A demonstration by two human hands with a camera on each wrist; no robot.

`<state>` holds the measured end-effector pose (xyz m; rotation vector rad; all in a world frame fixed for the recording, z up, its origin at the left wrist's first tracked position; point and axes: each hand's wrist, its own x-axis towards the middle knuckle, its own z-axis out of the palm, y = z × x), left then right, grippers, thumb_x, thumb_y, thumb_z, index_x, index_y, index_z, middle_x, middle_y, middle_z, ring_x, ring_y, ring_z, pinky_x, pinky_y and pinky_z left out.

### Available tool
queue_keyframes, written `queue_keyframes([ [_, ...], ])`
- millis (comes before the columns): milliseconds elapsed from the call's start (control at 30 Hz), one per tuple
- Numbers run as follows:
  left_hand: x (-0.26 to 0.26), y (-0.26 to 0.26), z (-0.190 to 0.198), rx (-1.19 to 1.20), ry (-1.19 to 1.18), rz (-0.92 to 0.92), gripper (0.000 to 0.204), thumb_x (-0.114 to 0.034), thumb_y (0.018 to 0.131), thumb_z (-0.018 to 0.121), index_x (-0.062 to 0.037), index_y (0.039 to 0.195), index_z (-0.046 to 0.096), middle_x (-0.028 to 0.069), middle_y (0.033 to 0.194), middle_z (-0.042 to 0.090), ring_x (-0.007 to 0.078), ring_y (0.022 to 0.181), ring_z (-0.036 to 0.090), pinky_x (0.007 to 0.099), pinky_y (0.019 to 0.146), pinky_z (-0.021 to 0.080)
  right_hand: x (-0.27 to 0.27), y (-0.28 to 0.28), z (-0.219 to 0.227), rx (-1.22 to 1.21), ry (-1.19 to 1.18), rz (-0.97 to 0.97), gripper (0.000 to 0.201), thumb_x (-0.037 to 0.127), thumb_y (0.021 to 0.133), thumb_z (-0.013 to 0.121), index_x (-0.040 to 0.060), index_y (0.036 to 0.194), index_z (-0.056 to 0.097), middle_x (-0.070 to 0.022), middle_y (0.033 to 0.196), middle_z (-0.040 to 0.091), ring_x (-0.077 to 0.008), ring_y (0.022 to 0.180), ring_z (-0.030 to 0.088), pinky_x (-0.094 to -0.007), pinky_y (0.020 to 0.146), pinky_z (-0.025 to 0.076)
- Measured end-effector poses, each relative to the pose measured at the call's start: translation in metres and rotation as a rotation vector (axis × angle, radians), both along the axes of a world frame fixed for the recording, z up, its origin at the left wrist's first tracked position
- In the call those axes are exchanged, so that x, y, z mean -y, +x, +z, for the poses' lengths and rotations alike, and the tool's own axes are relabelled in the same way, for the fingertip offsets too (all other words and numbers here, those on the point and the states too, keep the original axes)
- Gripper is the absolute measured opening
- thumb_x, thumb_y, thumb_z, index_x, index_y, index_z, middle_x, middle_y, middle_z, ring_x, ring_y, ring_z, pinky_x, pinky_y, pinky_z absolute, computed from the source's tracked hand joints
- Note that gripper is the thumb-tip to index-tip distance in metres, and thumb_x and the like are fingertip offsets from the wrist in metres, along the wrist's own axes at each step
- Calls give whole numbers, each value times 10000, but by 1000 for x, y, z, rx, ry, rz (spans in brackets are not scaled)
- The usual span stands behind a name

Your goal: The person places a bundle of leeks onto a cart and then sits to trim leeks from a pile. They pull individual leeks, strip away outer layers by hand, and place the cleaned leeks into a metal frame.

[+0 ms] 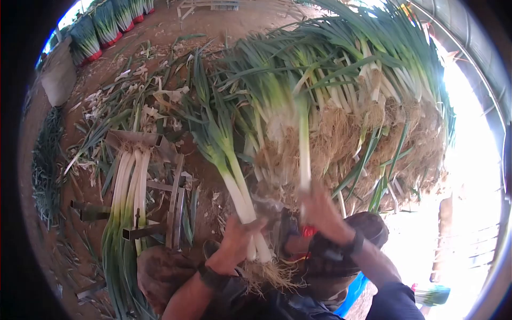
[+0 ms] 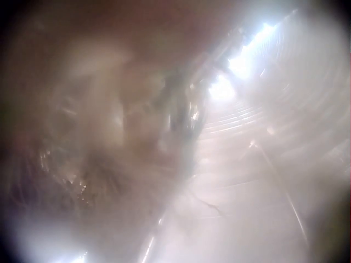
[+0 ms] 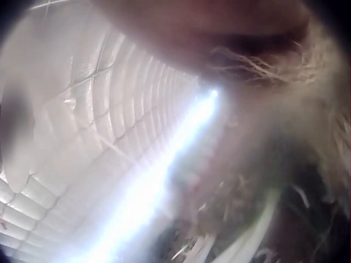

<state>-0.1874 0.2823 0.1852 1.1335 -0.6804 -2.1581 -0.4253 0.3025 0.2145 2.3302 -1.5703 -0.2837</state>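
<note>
In the head view my left hand (image 1: 232, 242) grips the white lower stems of a couple of large green onions (image 1: 237, 189). Their leaves point away from me and their roots (image 1: 266, 274) hang over my lap. To its right, my right hand (image 1: 325, 213), slightly blurred, holds a single green onion stalk (image 1: 304, 144) low on its white part, its top overlapping the big pile (image 1: 341, 128) of rooted green onions. The left wrist view is mostly blur. Stringy roots (image 3: 263, 66) hang close to the camera in the right wrist view.
At left, several green onions (image 1: 128, 181) lie across a metal stand (image 1: 173, 202), roots against its plate. Loose leaf scraps (image 1: 144, 101) litter the soil beyond. Bundles with red wraps (image 1: 104, 26) stand far left. Plastic sheeting (image 1: 474, 48) curves along the right.
</note>
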Motion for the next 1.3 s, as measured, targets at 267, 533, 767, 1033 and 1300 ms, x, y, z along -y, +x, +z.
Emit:
queue_keyframes([
  [267,-58,22,12,112,-180,-321,375,-210,857,732,11,1114,572,61,930,620,132,821,609,295,693,525,-160,109,-5,781,563,-78,361,136,805,585,-67,1100,545,-238,956,525,-364,747,601,-438,601,530],
  [533,-102,72,29,68,-100,-316,247,-195,888,676,2,1028,630,48,883,650,126,793,641,295,691,526,-127,78,36,669,599,271,459,160,841,604,113,1288,513,-196,1038,547,-354,747,646,-425,591,527],
  [767,-151,111,124,361,-353,-464,318,-282,876,655,24,958,623,41,825,614,117,740,588,267,669,473,-89,136,43,653,37,528,498,224,885,581,82,1350,473,-142,1254,563,-273,1131,590,-462,926,457],
  [1033,-159,183,144,-746,398,-39,458,-300,998,548,28,1316,532,166,1225,630,199,1110,620,285,990,481,-83,165,123,805,281,684,539,186,635,759,34,1113,561,-101,928,666,-255,925,670,-422,867,514],
  [1300,-95,80,201,52,-1274,-70,528,-113,865,720,-35,1334,490,76,1125,622,145,1075,576,324,948,488,-56,138,257,1341,263,512,677,239,779,705,-30,1325,408,-164,1042,634,-245,915,658,-344,809,565],
])
